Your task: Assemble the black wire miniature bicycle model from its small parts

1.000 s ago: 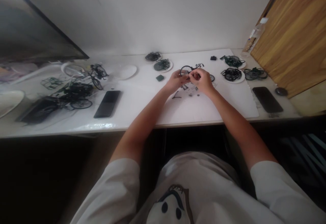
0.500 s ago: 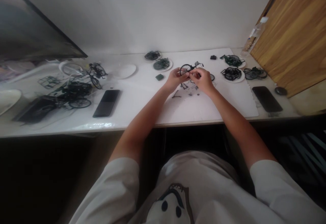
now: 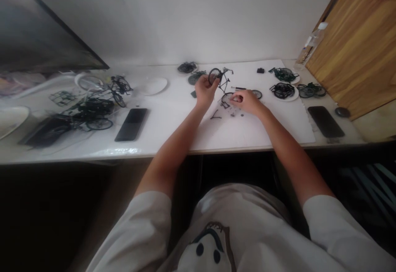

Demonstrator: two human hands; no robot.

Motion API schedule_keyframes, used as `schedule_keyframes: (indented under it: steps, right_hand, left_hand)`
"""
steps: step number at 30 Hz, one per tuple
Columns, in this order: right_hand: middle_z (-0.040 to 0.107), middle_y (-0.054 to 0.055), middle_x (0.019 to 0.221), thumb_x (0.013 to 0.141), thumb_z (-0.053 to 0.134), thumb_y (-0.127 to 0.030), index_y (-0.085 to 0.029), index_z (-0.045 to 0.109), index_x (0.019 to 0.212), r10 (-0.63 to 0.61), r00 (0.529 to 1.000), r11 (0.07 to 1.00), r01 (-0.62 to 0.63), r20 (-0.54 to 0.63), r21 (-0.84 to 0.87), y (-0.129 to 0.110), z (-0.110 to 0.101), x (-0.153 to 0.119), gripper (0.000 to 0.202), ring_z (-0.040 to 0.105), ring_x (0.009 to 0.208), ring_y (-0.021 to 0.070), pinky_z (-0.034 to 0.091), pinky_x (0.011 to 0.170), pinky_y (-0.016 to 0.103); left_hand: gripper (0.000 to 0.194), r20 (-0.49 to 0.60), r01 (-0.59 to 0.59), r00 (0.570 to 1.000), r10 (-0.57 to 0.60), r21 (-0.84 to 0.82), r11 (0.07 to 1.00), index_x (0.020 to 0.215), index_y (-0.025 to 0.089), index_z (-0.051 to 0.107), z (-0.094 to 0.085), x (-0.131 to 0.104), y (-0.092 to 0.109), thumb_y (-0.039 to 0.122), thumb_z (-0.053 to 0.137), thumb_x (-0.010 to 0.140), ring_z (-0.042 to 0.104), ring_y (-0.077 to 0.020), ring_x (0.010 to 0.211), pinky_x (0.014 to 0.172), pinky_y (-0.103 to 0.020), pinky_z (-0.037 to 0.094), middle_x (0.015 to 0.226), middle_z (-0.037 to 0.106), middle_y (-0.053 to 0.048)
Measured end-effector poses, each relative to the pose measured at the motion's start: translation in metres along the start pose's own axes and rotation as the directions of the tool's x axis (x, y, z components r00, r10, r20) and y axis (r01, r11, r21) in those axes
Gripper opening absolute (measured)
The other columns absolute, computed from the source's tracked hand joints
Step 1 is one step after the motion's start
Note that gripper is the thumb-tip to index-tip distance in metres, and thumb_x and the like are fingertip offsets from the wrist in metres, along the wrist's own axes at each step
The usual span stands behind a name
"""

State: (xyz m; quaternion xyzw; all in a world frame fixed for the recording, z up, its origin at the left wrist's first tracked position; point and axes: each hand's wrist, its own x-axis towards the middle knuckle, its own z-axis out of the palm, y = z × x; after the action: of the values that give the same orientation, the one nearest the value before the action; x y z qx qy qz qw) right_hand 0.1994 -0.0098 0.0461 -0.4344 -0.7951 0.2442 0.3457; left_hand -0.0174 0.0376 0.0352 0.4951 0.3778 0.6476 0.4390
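Note:
My left hand (image 3: 206, 90) is closed on a miniature bicycle (image 3: 223, 78), raised above the table with a spoked wheel and handlebars showing. The wheel stands near my thumb and fingers. Lower and to the right, my right hand (image 3: 246, 100) is down among loose parts, thumb and fingertips pinched together; what they hold, if anything, is too small to make out. Beside those fingertips lies a loose wheel (image 3: 227, 98), partly covered by small dark pieces. A thin dark tool like a screwdriver (image 3: 239, 88) and another wheel (image 3: 257, 94) lie just beyond the hand. Nearer me is a V-shaped part (image 3: 215, 115).
Plates of dark bicycle parts (image 3: 284, 91) stand at the right and behind my left hand. Phones (image 3: 131, 124) lie on both sides. Assembled miniature bicycles (image 3: 99, 109) crowd the left. A bottle (image 3: 312, 46) stands by a wooden panel (image 3: 355, 49) at the right.
Both hands were together on the bicycle. My left hand has moved left with it and tilted it; my right hand has let go and come down to the loose parts.

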Motion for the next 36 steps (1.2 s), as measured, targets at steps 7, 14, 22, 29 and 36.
schedule_keyframes:
  steps: [7,14,22,29,36]
  right_hand:
    - [0.062,-0.002,0.067,0.085,0.084,-0.035,-0.022,0.087,0.087,0.047,0.984,0.995,-0.032,0.169,-0.091,0.005,-0.003,-0.001,0.014,0.045,0.059,0.0131,0.039,0.065,0.032]
    - [0.065,-0.002,0.069,0.085,0.084,-0.032,-0.022,0.085,0.085,0.041,0.987,0.993,-0.023,0.155,-0.117,0.005,0.004,-0.001,0.011,0.048,0.059,0.0135,0.036,0.063,0.032]
    - [0.071,0.008,0.097,0.098,0.07,-0.022,-0.018,0.075,0.098,0.099,0.969,0.973,-0.047,0.228,-0.226,-0.008,0.005,-0.005,0.006,0.062,0.081,0.0201,0.045,0.079,0.033]
    - [0.06,0.009,0.115,0.098,0.051,-0.009,-0.023,0.059,0.095,-0.088,0.996,0.992,0.086,-0.01,-0.088,0.004,0.015,0.004,0.016,0.062,0.092,0.021,0.051,0.088,0.036]
    - [0.061,0.007,0.102,0.105,0.054,-0.022,-0.027,0.054,0.094,-0.256,0.933,0.965,0.264,-0.255,-0.004,0.0,0.015,0.01,0.012,0.059,0.098,0.0232,0.051,0.091,0.039]
  left_hand:
    - [0.056,-0.021,-0.022,1.0,0.022,0.008,1.0,0.13,0.024,0.067,0.0,-0.015,0.015,0.037,0.093,0.083,0.067,-0.0288,0.138,0.116,-0.04,0.058,0.127,0.076,-0.01]
    - [0.03,0.005,-0.221,0.974,0.225,0.201,0.954,0.112,0.021,0.073,-0.004,-0.014,0.007,0.029,0.087,0.087,0.071,-0.0282,0.131,0.117,-0.039,0.057,0.121,0.079,-0.011]
    - [0.029,0.114,-0.472,0.864,0.491,0.526,0.708,0.119,0.019,0.071,-0.009,-0.002,-0.017,0.044,0.071,0.103,0.08,-0.019,0.102,0.097,-0.03,0.065,0.113,0.081,-0.01]
    - [0.031,0.173,-0.521,0.832,0.527,0.568,0.637,0.123,0.02,0.07,-0.008,-0.002,-0.021,0.046,0.066,0.107,0.081,-0.0165,0.094,0.088,-0.026,0.066,0.106,0.08,-0.008]
    - [0.026,0.214,-0.521,0.845,0.489,0.53,0.669,0.129,0.021,0.066,0.003,-0.012,-0.02,0.038,0.063,0.109,0.081,-0.0213,0.114,0.096,-0.031,0.066,0.131,0.079,-0.013]
